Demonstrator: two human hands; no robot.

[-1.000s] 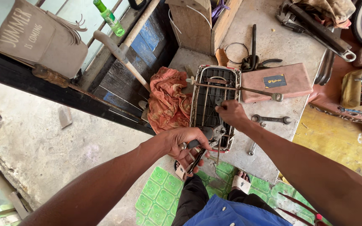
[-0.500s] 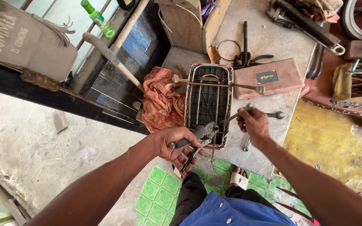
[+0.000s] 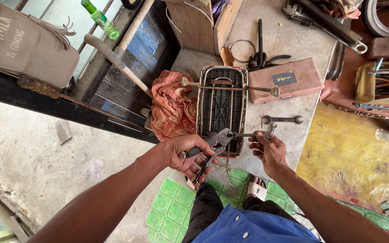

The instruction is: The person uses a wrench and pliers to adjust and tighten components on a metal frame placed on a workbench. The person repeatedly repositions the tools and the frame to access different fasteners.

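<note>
While the left hand (image 3: 186, 155) is wrapped round the handles of a pair of pliers (image 3: 212, 143), its fingers clamped shut on them, the plier nose points right and slightly up toward a thin metal rod (image 3: 248, 134) that runs nearly level across the near end of the bicycle carrier rack (image 3: 222, 105). The right hand (image 3: 270, 150) holds the rod's far end, fingers pinched on it near a small fitting — whether the plier tips actually bite the rod or only touch it is hard to tell from this height. So the rod's long axis lies left to right between the two hands, with the left hand's tool at one end and the right at the other.

The rack lies flat on a grey concrete tabletop (image 3: 289, 40), its long axis running away from the person. An orange rag (image 3: 172, 105) lies just beside it on the left; a spanner (image 3: 282, 119) lies just beyond the right hand, and a pinkish tool case (image 3: 289, 78) sits further back. Green floor tiles (image 3: 167, 207) show below.
</note>
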